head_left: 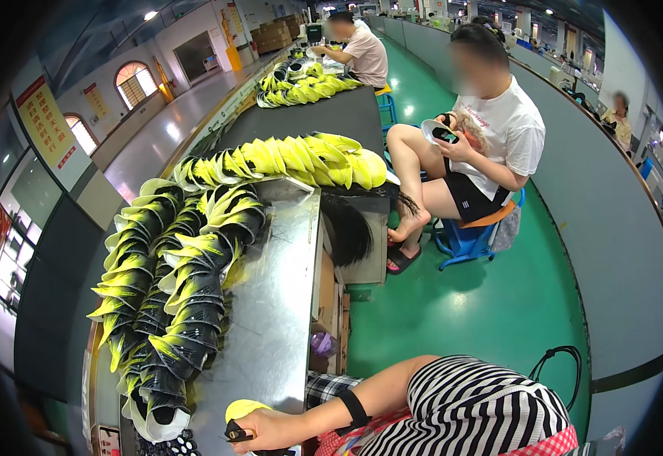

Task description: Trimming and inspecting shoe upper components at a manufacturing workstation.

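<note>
Near the bottom of the frame, the right hand (265,430) was clamped on a curved yellow-and-black piece (245,409) at the shiny metal counter (282,281). Overlapping yellow-and-black pieces (201,304) lay in rows at left.

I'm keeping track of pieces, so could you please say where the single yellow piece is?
In the head view, the yellow piece is low and left of centre, at the person's right hand, over the near end of the metal tabletop.
</note>
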A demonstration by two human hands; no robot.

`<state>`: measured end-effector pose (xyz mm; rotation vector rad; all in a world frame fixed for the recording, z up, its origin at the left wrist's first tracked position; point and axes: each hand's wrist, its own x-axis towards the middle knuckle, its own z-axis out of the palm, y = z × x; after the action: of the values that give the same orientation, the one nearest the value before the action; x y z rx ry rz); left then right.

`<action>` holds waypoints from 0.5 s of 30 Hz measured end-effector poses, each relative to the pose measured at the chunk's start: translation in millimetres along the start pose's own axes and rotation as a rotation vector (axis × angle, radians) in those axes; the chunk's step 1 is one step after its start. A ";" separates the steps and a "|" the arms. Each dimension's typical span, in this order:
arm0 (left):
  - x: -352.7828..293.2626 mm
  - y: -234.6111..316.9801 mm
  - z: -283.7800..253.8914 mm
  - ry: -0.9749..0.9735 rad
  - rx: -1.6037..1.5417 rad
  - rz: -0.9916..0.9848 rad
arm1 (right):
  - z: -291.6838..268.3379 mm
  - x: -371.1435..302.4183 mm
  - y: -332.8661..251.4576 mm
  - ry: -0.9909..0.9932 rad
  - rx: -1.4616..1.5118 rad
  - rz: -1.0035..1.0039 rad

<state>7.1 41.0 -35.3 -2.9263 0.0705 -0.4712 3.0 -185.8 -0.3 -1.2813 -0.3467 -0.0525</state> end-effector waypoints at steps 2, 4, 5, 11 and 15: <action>-2.1 -10.4 14.1 0.044 -0.121 -0.048 | -0.9 0.1 -5.2 -0.052 -0.051 0.067; -1.3 -14.4 16.8 0.091 -0.247 -0.089 | -0.7 -0.7 -7.4 -0.067 -0.111 0.059; 0.4 -15.0 10.7 -0.038 -0.332 -0.263 | -1.1 -0.8 -8.3 -0.078 -0.170 0.053; -6.8 -1.7 -54.0 -0.009 -0.913 -0.045 | 17.2 8.4 -10.5 0.024 0.092 0.014; -13.5 -12.8 -54.7 0.070 -0.861 0.181 | 22.6 10.7 5.0 0.019 -0.372 -0.031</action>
<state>-22.8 45.5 13.9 -3.6656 0.7042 -0.6344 9.1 -161.4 3.5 -1.6419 -0.3503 -0.1615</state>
